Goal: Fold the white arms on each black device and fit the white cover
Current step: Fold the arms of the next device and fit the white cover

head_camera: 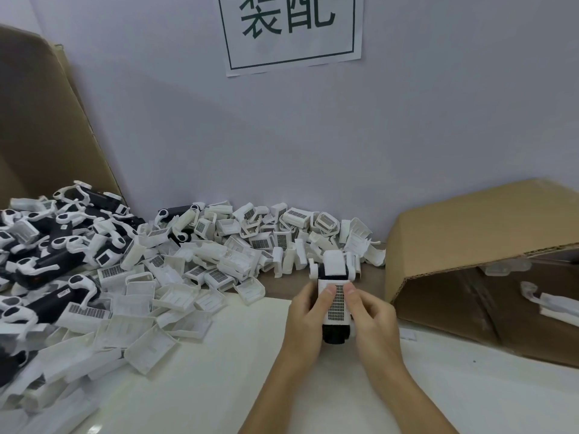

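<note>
Both hands, left hand (308, 321) and right hand (372, 321), grip black device (334, 335), thumbs pressing white cover (335, 305); wall sign (291, 29) reads 装配

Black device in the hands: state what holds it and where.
Both hands grip the black device: left hand and right hand on its sides, thumbs pressing the white cover.

The device (335, 336) held near centre is black, its cover (336, 303) white with a strip of fine black-and-white grid. The loose covers (200, 264) heaped at left are white, some carrying the same grid. Far left, the devices (47, 261) are black with white arms. The tabletop (219, 386) is off-white, the boxes (470, 233) brown cardboard, the wall sign (291, 32) white with dark green characters.
</note>
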`<state>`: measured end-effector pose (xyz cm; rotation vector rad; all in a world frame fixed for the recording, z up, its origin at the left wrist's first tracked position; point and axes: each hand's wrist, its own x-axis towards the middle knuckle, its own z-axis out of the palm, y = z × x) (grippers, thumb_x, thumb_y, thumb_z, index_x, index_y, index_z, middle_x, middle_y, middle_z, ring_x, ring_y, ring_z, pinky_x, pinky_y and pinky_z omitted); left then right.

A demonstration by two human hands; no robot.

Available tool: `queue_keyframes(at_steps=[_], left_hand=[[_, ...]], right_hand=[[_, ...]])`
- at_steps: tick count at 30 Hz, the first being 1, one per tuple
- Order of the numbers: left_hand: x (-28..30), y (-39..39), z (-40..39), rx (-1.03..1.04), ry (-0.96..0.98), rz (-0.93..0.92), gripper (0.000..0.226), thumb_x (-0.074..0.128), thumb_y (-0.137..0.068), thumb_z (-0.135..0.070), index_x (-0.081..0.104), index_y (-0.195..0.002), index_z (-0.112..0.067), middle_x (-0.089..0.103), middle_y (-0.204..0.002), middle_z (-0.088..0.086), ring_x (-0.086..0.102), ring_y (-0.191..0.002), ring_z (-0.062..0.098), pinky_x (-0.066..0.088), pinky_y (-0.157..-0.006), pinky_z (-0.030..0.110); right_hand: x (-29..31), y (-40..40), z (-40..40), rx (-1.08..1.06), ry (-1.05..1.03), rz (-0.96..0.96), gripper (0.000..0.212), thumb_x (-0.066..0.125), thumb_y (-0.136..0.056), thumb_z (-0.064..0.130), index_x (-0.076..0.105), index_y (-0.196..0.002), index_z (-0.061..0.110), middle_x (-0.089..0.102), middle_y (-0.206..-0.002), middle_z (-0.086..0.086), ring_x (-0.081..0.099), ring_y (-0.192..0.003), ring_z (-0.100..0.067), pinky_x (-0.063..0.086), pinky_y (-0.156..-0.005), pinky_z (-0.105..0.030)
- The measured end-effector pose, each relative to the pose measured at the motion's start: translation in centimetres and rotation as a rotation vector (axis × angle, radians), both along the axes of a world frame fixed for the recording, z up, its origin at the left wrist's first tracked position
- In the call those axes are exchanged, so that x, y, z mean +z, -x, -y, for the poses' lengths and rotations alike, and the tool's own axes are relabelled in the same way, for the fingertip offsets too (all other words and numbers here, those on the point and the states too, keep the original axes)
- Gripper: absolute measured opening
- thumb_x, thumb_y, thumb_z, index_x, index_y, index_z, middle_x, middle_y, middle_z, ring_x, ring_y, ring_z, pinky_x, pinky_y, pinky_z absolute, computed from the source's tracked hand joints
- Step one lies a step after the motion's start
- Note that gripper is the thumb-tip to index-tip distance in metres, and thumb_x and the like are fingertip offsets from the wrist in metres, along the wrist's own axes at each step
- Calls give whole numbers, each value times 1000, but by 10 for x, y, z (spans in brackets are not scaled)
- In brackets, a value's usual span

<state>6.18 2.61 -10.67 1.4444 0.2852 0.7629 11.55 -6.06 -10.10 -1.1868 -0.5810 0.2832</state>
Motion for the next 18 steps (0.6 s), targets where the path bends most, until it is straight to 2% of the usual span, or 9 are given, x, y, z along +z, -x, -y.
queue_keyframes(at_steps=[3, 5, 8, 11, 13, 15, 18], left_hand=[[1, -2, 2, -5, 54, 14, 17, 62, -95, -27, 72, -101, -14, 74, -90, 4, 69, -86, 18, 56, -77, 31], [2, -3, 4, 22, 84, 20, 28, 58, -91, -34, 70, -98, -11, 73, -87, 4, 69, -82, 16, 56, -73, 29], [3, -5, 5, 104, 25, 2, 41, 54, -90, -41, 69, -99, -4, 73, -87, 14, 68, -77, 16, 54, -67, 27], [2, -5, 7, 162, -40, -11, 47, 49, -92, -45, 69, -100, -3, 72, -91, 19, 69, -78, 27, 55, -70, 38], [2, -5, 8, 187, -65, -18, 50, 45, -94, -45, 70, -102, -3, 73, -94, 18, 69, -87, 36, 55, -78, 48], [2, -5, 9, 192, -88, -31, 52, 42, -94, -47, 71, -102, -4, 73, -94, 17, 69, -88, 35, 54, -79, 49], [3, -4, 10, 193, -108, -46, 53, 42, -93, -50, 69, -96, -4, 71, -86, 19, 66, -75, 24, 52, -70, 43]], right_hand=[[1, 2, -1, -43, -14, -4, 26, 61, -85, 39, 80, -91, 23, 78, -87, -3, 75, -83, -15, 56, -64, -20], [3, 3, -2, -37, -20, -20, 28, 62, -84, 42, 81, -90, 22, 78, -87, -4, 75, -82, -16, 56, -64, -20], [3, 5, -4, 4, -6, -69, 32, 61, -83, 47, 80, -91, 23, 78, -87, -7, 75, -84, -17, 56, -64, -20], [3, 5, -6, 40, 4, -167, 40, 64, -78, 53, 81, -92, 20, 78, -91, -11, 75, -88, -23, 60, -69, -27], [3, 4, -6, 52, 4, -195, 42, 66, -77, 53, 81, -90, 16, 77, -91, -14, 75, -88, -26, 62, -73, -31], [3, 3, -6, 53, -5, -219, 43, 68, -75, 52, 80, -87, 12, 77, -90, -16, 75, -85, -27, 62, -71, -32], [2, 2, -5, 54, -12, -258, 40, 70, -74, 47, 80, -82, 9, 76, -86, -16, 75, -79, -25, 61, -64, -32]])
